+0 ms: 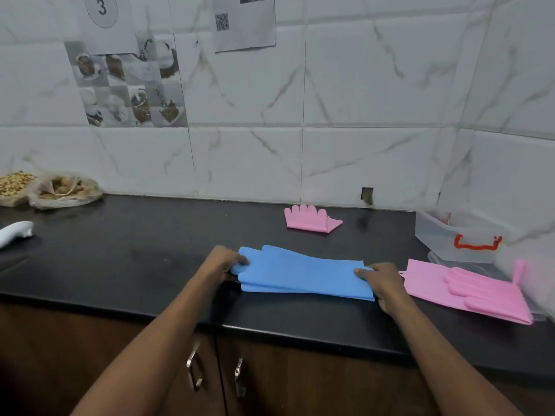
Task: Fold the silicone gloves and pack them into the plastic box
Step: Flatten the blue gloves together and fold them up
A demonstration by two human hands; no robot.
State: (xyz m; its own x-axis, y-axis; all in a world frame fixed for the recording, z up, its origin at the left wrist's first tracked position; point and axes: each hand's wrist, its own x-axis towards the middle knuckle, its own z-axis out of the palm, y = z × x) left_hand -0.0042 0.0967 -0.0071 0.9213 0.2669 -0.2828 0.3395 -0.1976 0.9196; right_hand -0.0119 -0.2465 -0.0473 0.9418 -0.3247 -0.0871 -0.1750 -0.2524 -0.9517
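A pair of blue silicone gloves (303,273) lies stacked flat on the black counter (150,250), finger end to the left. My left hand (223,264) pinches the finger end. My right hand (383,282) grips the cuff end. A folded pink glove (309,219) rests near the wall behind them. To the right another pink glove (468,289) lies flat with its fingers folded over. The clear plastic box (450,235) with a red latch stands open at the far right against the wall.
Two plastic bags of nuts (60,189) sit at the back left. A white object (16,232) lies at the left edge. A clear lid (441,259) lies under the box. Cabinet doors with metal handles (195,367) are below the counter's front edge.
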